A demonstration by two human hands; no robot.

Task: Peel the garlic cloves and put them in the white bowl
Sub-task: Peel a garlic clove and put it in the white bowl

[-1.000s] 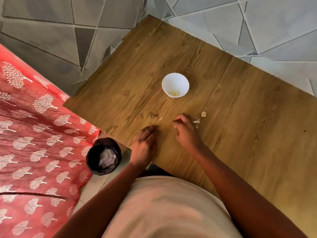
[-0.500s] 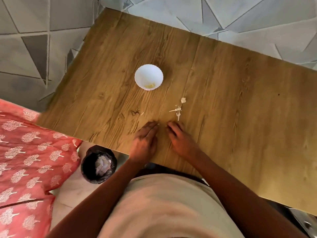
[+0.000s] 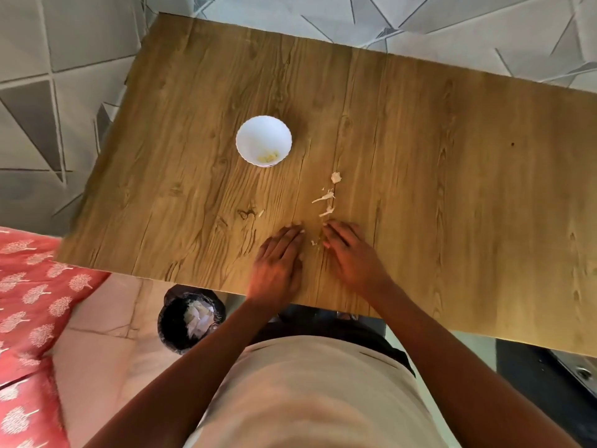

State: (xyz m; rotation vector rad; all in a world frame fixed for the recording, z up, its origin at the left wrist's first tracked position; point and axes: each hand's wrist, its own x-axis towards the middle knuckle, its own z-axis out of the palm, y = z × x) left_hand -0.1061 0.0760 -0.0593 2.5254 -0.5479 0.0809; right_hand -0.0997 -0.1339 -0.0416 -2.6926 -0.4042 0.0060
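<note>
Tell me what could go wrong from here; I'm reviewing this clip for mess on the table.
1. Garlic skin scraps lie loose beyond the right hand; a sweep could scatter them toward the white bowl holding the peeled cloves.
2. The bin sits on the floor below the table edge, so scraps pushed off may miss it.

Looks like room in home. Wood-look counter (image 3: 420, 140) stands on grey floor tiles (image 3: 48, 76) with triangle pattern. Red cloth with white tree print (image 3: 29, 305), maybe bed cover, lies at left. Small black bin (image 3: 190, 318) with liner bag sits on floor under counter edge. White bowl (image 3: 263, 140) holds bits of food.
</note>
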